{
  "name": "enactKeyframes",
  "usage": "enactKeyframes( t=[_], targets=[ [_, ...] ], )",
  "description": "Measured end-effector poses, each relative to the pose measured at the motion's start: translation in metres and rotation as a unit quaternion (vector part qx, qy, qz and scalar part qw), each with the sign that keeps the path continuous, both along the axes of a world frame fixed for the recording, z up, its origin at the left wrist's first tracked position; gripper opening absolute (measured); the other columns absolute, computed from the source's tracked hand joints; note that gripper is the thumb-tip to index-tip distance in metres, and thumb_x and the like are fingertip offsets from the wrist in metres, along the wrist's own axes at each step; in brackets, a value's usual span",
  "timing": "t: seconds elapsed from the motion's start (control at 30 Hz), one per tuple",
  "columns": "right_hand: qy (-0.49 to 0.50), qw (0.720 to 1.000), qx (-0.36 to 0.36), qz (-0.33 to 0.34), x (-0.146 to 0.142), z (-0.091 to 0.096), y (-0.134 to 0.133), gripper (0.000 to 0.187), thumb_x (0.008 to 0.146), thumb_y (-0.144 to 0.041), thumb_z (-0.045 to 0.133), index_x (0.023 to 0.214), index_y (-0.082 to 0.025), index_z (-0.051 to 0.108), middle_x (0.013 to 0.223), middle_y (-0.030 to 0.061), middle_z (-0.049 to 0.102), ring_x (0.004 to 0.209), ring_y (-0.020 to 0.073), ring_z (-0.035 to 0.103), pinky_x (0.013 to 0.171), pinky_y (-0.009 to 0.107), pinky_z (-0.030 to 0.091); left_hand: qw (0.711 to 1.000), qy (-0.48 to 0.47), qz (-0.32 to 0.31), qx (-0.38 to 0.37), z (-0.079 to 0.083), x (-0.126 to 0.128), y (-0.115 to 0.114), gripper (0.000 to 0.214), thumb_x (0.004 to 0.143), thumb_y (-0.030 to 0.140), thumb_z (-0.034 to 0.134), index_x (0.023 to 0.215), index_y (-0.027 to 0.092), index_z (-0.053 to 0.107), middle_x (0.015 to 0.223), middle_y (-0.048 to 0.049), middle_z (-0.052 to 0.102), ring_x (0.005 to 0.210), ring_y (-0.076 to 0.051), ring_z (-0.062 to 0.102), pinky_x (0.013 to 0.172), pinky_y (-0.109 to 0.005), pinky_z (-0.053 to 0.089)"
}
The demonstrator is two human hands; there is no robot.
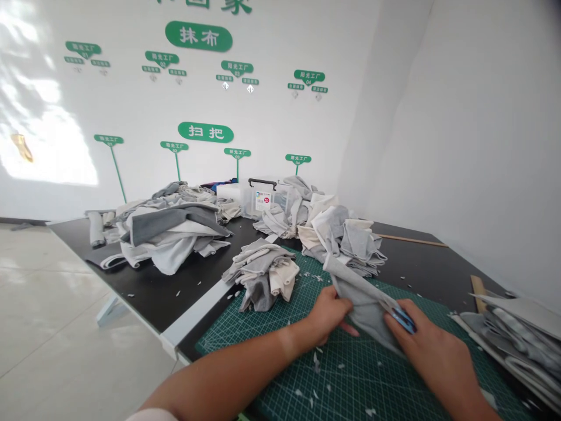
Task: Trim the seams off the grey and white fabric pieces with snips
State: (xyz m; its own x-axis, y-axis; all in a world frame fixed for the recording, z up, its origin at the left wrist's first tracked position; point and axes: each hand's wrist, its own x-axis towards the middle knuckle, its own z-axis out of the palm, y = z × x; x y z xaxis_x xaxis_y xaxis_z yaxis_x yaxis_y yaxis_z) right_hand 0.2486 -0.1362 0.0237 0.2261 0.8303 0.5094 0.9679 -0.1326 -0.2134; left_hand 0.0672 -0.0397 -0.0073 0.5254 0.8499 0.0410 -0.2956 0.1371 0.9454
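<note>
A folded grey cloth (362, 292) is held up over the green cutting mat (324, 386), stretched between my two hands. My left hand (328, 313) pinches its lower left edge, with the thumb on top. At the cloth's right end, my right hand (423, 339) is closed around small blue thread snips (404, 320), whose tips point toward the cloth. The fingers under the cloth are partly hidden. A small heap of grey and cream cloths (263, 272) lies left of my left hand, on the mat's edge.
A larger cloth pile (170, 228) covers the left of the black table (153, 298). Another heap (337, 228) sits behind my hands, near a clear plastic box (249, 202). Stacked cloths (521, 333) lie at right, near a wooden strip (478, 292). White scraps dot the mat.
</note>
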Motion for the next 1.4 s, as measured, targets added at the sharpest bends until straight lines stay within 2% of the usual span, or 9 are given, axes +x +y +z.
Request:
enactKeyframes(
  t=[0.1, 0.27, 0.4, 0.63, 0.8, 0.97, 1.13, 1.3, 1.4],
  targets=[
    [-0.025, 0.998, -0.05, -0.014, 0.0, -0.007, 0.004, 0.026, 0.09, -0.048, 0.05, 0.101, -0.029, 0.065, 0.065, 0.0032, 0.067, 0.05, 0.0242, 0.062, 0.049, 0.028, 0.026, 0.998, 0.056, -0.002, -0.005, -0.001, -0.002, 0.003, 0.029, 0.066, 0.017, 0.06, 0.094, 0.012, 0.059, 0.076, -0.002, 0.055, 0.053, -0.011, 0.053, 0.034, -0.021, 0.049],
    [-0.03, 0.991, -0.128, 0.021, 0.007, -0.026, 0.013, 0.023, 0.098, -0.044, 0.046, 0.11, -0.027, 0.057, 0.068, 0.0005, 0.069, 0.063, 0.0245, 0.069, 0.053, 0.026, 0.026, 0.999, 0.043, 0.009, 0.029, -0.007, -0.006, 0.011, 0.036, 0.076, 0.033, 0.069, 0.104, 0.014, 0.057, 0.08, 0.0001, 0.052, 0.054, -0.009, 0.051, 0.039, -0.022, 0.052],
    [-0.043, 0.99, -0.133, -0.003, 0.011, -0.034, 0.018, 0.018, 0.097, -0.037, 0.053, 0.113, -0.028, 0.054, 0.072, -0.0008, 0.07, 0.069, 0.0242, 0.071, 0.055, 0.026, 0.023, 0.998, 0.045, 0.03, 0.024, -0.016, -0.006, 0.02, 0.035, 0.079, 0.038, 0.068, 0.101, 0.014, 0.057, 0.078, 0.0002, 0.052, 0.057, -0.01, 0.055, 0.046, -0.024, 0.057],
    [-0.031, 0.991, -0.129, -0.003, 0.016, -0.038, 0.02, 0.018, 0.098, -0.039, 0.054, 0.111, -0.028, 0.05, 0.067, -0.0039, 0.066, 0.063, 0.0213, 0.067, 0.055, 0.026, 0.022, 0.994, 0.093, 0.04, 0.036, -0.03, -0.004, 0.029, 0.035, 0.085, 0.046, 0.064, 0.095, 0.015, 0.053, 0.065, 0.0016, 0.055, 0.044, -0.009, 0.05, 0.038, -0.021, 0.048],
    [-0.024, 0.99, -0.133, -0.032, 0.024, -0.041, 0.023, 0.016, 0.101, -0.041, 0.049, 0.109, -0.029, 0.055, 0.071, -0.0021, 0.069, 0.067, 0.0223, 0.068, 0.056, 0.027, 0.023, 0.992, 0.119, 0.051, 0.01, -0.038, -0.003, 0.038, 0.026, 0.091, 0.033, 0.056, 0.105, 0.012, 0.053, 0.076, -0.0055, 0.062, 0.055, -0.013, 0.061, 0.047, -0.025, 0.056],
    [-0.03, 0.984, -0.171, -0.041, 0.032, -0.046, 0.028, 0.026, 0.103, -0.046, 0.043, 0.103, -0.028, 0.062, 0.081, 0.0026, 0.073, 0.078, 0.0254, 0.071, 0.059, 0.028, 0.028, 0.983, 0.167, 0.051, 0.049, -0.041, 0.0, 0.038, 0.025, 0.091, 0.023, 0.046, 0.113, 0.013, 0.054, 0.107, -0.0125, 0.063, 0.07, -0.016, 0.068, 0.055, -0.028, 0.06],
    [-0.031, 0.982, -0.183, -0.046, 0.035, -0.048, 0.032, 0.028, 0.103, -0.047, 0.045, 0.102, -0.027, 0.064, 0.084, 0.0043, 0.074, 0.082, 0.0266, 0.071, 0.061, 0.028, 0.032, 0.935, 0.323, 0.095, 0.114, -0.036, -0.008, 0.039, 0.034, 0.087, 0.024, 0.05, 0.119, 0.012, 0.048, 0.107, -0.0164, 0.066, 0.065, -0.022, 0.069, 0.058, -0.034, 0.056],
    [-0.025, 0.982, -0.173, -0.065, 0.036, -0.051, 0.032, 0.029, 0.103, -0.052, 0.043, 0.11, -0.027, 0.056, 0.077, 0.0021, 0.071, 0.074, 0.0251, 0.069, 0.058, 0.026, 0.029, 0.787, 0.535, 0.153, 0.267, -0.023, -0.019, 0.037, 0.043, 0.083, 0.018, 0.055, 0.123, 0.007, 0.044, 0.104, -0.0211, 0.069, 0.099, -0.035, 0.07, 0.083, -0.04, 0.051],
    [-0.032, 0.984, -0.163, -0.06, 0.035, -0.052, 0.032, 0.025, 0.103, -0.051, 0.044, 0.108, -0.027, 0.052, 0.072, 0.0001, 0.068, 0.069, 0.0235, 0.069, 0.056, 0.026, 0.025, 0.751, 0.558, 0.161, 0.313, -0.018, -0.021, 0.032, 0.048, 0.087, 0.019, 0.053, 0.131, 0.006, 0.041, 0.114, -0.0223, 0.066, 0.103, -0.032, 0.068, 0.084, -0.037, 0.048]
  ],
)
